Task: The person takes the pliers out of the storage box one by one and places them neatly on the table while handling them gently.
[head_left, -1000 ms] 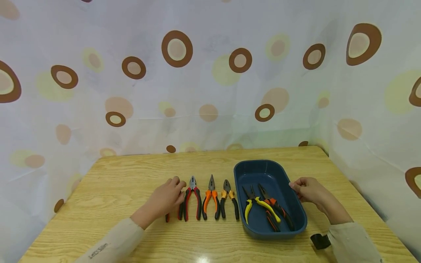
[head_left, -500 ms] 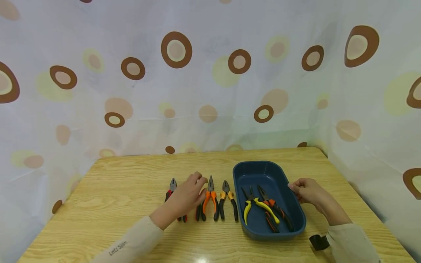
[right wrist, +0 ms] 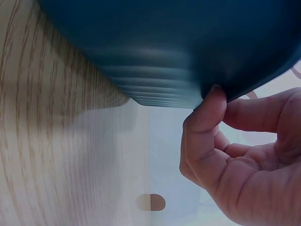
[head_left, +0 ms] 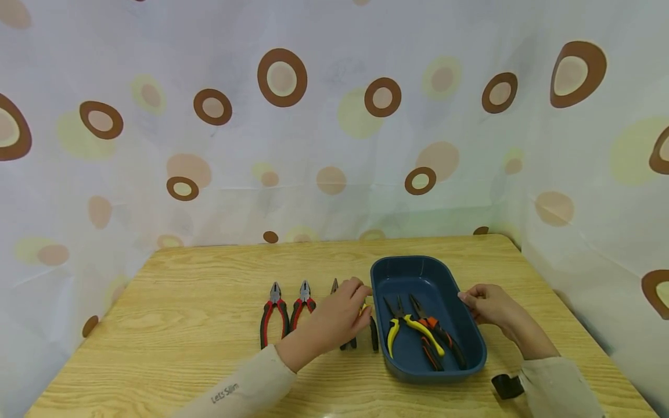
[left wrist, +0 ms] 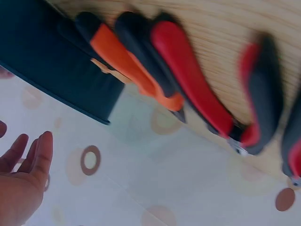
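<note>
My left hand point(head_left: 330, 320) hovers over the right end of a row of pliers, its fingers loosely bent and holding nothing. It covers most of the orange-handled pliers point(left wrist: 113, 52) and the yellow-and-black pliers point(head_left: 373, 334). Two red-and-black pliers, one farther left point(head_left: 265, 326) and one partly behind the forearm point(head_left: 297, 312), lie in the same row. On the far side of a blue plastic tray point(head_left: 428, 376), my right hand point(head_left: 493, 305) pinches the rim between thumb and fingers. Inside the tray rest yellow-handled pliers point(head_left: 425, 332) and orange-and-black pliers point(head_left: 448, 338).
The wooden table point(head_left: 198, 313) ends at a hanging white cloth point(head_left: 324, 139) with brown and yellow ring patterns. A small black object point(head_left: 507, 385) sits by the right sleeve. The tray stands close beside the row's right end.
My left hand has swept rightward along the row, from the leftmost red pliers to the yellow-and-black ones, uncovering the red pair. The right hand and tray stay put.
</note>
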`<move>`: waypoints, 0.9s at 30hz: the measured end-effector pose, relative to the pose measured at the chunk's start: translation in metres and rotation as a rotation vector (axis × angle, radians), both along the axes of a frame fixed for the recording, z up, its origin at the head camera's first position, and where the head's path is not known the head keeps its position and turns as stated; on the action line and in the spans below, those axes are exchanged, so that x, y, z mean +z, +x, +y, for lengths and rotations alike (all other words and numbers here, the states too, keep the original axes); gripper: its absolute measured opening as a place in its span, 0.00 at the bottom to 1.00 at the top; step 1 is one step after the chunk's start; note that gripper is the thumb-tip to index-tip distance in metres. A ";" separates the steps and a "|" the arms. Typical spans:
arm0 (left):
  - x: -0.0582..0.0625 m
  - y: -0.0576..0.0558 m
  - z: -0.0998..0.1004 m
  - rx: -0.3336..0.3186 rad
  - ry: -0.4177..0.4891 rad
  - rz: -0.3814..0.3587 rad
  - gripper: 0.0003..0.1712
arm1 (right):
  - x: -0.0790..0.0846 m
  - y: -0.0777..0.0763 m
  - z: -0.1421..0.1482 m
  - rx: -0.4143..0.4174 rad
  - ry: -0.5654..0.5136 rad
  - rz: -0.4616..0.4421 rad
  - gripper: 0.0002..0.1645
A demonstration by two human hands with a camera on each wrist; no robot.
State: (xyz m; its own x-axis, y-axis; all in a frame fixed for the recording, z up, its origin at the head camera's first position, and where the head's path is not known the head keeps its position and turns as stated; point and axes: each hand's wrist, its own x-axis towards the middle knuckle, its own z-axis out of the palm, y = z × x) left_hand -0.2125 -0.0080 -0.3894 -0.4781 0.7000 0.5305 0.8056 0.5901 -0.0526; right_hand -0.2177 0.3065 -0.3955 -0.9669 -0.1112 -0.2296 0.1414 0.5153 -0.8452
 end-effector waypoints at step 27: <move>0.020 0.008 0.104 0.018 -0.379 -0.227 0.14 | -0.001 -0.002 0.001 0.014 0.006 0.002 0.20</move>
State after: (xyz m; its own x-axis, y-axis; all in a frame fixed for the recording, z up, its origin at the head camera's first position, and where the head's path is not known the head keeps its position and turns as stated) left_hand -0.2041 0.0962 -0.3694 -0.5667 0.8155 0.1179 0.8117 0.5771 -0.0904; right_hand -0.2193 0.3072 -0.3962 -0.9657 -0.1234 -0.2285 0.1326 0.5222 -0.8424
